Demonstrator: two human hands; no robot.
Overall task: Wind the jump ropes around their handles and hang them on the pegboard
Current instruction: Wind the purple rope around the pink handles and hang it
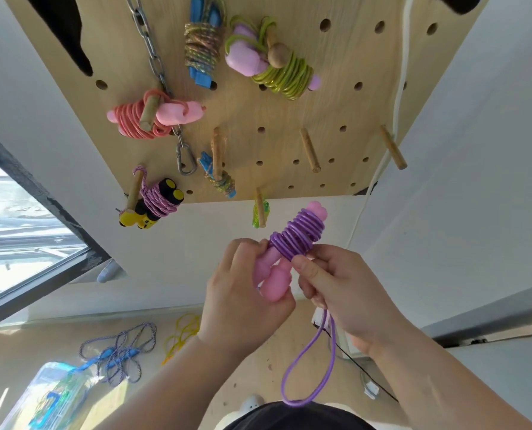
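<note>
**Purple jump rope [298, 238] held in both hands below the pegboard [289, 113]**

The left hand [243, 293] had its grip clamped round the pink handles [274, 274]. The right hand [336, 293] had its grip pinched on the rope at the foot of the coil, a slack loop [308, 367] hanging toward 6 o'clock. The bundle sat at 6 o'clock from the pegboard, apart from it. A blue rope [119, 352] and a yellow rope [181, 333] lay loose on the floor at 8 o'clock.

Six wound jump ropes [202, 48] [286, 79] [134, 119] [159, 200] [222, 181] [255, 217] hang on the pegboard [289, 113]. Seven wooden pegs [146, 114] [276, 55] [133, 192] [216, 150] [260, 209] [310, 150] [393, 147] show. One chain [153, 54] hangs there. Two loose ropes [119, 352] [181, 333] lie on the floor [258, 367]. Two hands [243, 290] [345, 293] hold one purple rope [298, 237].
</note>
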